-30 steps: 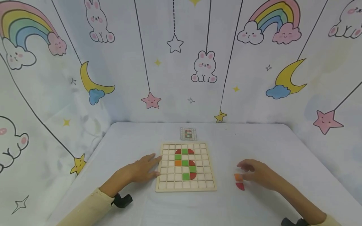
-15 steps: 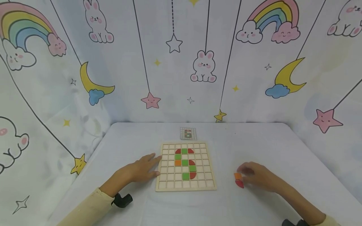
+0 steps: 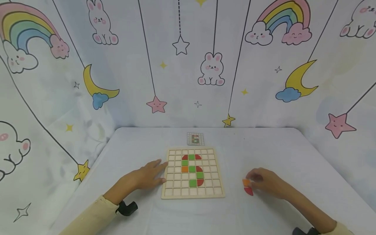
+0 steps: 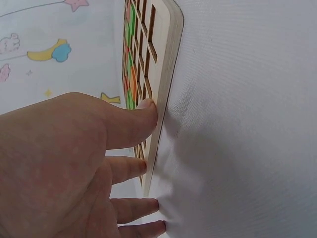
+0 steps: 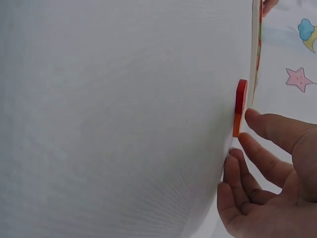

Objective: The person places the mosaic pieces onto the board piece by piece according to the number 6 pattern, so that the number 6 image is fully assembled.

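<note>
My left hand [image 3: 149, 176] reaches to the left edge of the wooden grid board [image 3: 176, 192], thumb and fingers spread and lightly bent. In the left wrist view the thumb [image 4: 143, 121] rests against the board's rim. Red, green and orange tiles sit in the board's squares. Off to its right, an orange square tile [image 3: 245, 182] lies beside a red quarter-round tile [image 3: 248, 191]. My right hand [image 3: 267, 183] is over them with loosely bent fingers. In the right wrist view, thumb and index fingertips are right at the orange tile [image 5: 237, 125].
Behind the board lies a small pattern card [image 3: 195, 139] showing a coloured figure on a grid. A white cloth [image 3: 141, 137] covers the table, and a printed curtain [image 3: 182, 81] hangs behind it. Both wrists carry black camera mounts [image 3: 127, 208].
Near my right hand, the red tile has slid slightly away from me, up against the orange one. The orange tile has shifted a little left and away. The left hand stays put.
</note>
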The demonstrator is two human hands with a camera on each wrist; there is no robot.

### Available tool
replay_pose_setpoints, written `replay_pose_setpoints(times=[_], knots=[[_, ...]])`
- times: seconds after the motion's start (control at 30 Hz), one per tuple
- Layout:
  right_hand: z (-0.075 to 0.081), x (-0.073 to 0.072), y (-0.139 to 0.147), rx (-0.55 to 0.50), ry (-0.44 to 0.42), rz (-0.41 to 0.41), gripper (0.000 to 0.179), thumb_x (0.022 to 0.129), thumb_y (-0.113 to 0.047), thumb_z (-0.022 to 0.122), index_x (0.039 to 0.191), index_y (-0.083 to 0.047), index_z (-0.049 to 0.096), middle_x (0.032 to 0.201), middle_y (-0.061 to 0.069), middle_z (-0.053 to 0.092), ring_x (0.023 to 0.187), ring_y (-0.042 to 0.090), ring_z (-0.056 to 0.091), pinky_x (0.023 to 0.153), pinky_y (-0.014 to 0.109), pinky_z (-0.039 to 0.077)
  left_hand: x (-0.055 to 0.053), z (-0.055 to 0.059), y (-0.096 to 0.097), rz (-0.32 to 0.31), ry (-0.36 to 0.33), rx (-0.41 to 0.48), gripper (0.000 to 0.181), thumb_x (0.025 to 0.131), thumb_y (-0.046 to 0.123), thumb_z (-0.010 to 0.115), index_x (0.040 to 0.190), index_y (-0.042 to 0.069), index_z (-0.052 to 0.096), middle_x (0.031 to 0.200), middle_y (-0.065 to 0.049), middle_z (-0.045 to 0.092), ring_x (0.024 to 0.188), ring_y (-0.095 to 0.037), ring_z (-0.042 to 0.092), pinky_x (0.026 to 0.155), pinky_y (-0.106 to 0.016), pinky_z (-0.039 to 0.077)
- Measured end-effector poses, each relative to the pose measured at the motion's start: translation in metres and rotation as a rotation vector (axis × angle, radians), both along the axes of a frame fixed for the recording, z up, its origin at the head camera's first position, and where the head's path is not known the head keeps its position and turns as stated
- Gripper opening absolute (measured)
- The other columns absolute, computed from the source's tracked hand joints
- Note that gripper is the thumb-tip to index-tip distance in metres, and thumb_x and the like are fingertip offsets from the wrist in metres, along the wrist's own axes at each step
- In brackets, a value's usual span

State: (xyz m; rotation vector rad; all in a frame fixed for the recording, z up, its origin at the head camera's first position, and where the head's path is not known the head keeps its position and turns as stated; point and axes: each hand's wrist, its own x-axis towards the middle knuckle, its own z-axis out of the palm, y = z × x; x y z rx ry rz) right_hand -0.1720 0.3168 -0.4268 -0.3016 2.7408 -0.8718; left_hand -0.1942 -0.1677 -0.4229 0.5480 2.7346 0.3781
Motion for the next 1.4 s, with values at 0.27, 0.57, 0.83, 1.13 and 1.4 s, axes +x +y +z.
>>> replay_pose_setpoints(times=[0.27, 0.57, 0.83, 1.13, 1.4], knots=[[0.006, 0.014, 0.002, -0.006, 0.011, 0.011, 0.035, 0.089, -0.033, 0.086, 0.112, -0.014, 0.069, 0.11, -0.003, 0.068, 0.108, 0.019, 0.061, 0.092, 0.038, 0.056, -0.002, -0.002, 0.0, -0.004, -0.002, 0.0, 0.073, 0.106, 0.044, 0.063, 0.166, 0.014, 0.034, 0.17, -0.024, 0.029, 0.156, -0.045, 0.03, 0.121, -0.066, 0.035], [0.002, 0.025, -0.001, -0.001, 0.045, 0.101, 0.027, 0.087, -0.024, 0.087, 0.108, -0.016, 0.071, 0.107, -0.006, 0.068, 0.106, 0.018, 0.063, 0.092, 0.034, 0.058, -0.001, -0.002, 0.0, 0.002, -0.013, 0.008, 0.073, 0.106, 0.043, 0.063, 0.166, 0.014, 0.034, 0.17, -0.024, 0.028, 0.156, -0.045, 0.03, 0.121, -0.067, 0.034], [0.0, 0.031, -0.007, 0.04, 0.139, 0.12, 0.02, 0.088, -0.017, 0.085, 0.104, -0.017, 0.073, 0.102, -0.01, 0.068, 0.099, 0.012, 0.063, 0.088, 0.033, 0.059, -0.001, -0.002, 0.0, -0.003, -0.01, 0.0, 0.072, 0.106, 0.042, 0.063, 0.166, 0.013, 0.034, 0.17, -0.025, 0.028, 0.156, -0.045, 0.03, 0.122, -0.065, 0.034], [0.004, 0.028, -0.03, 0.096, 0.18, 0.097, 0.026, 0.083, -0.009, 0.088, 0.102, -0.011, 0.071, 0.095, -0.008, 0.066, 0.092, 0.012, 0.063, 0.088, 0.039, 0.061, -0.001, 0.0, 0.0, -0.001, -0.003, -0.006, 0.072, 0.106, 0.042, 0.063, 0.166, 0.014, 0.035, 0.17, -0.024, 0.029, 0.156, -0.044, 0.031, 0.121, -0.066, 0.035], [0.007, 0.016, -0.063, 0.05, 0.234, 0.116, 0.019, 0.088, -0.011, 0.084, 0.101, -0.017, 0.071, 0.096, -0.009, 0.064, 0.092, 0.011, 0.059, 0.081, 0.027, 0.058, -0.002, -0.001, 0.0, 0.003, -0.005, -0.004, 0.072, 0.106, 0.042, 0.063, 0.166, 0.015, 0.035, 0.17, -0.023, 0.029, 0.157, -0.043, 0.03, 0.121, -0.066, 0.034]])
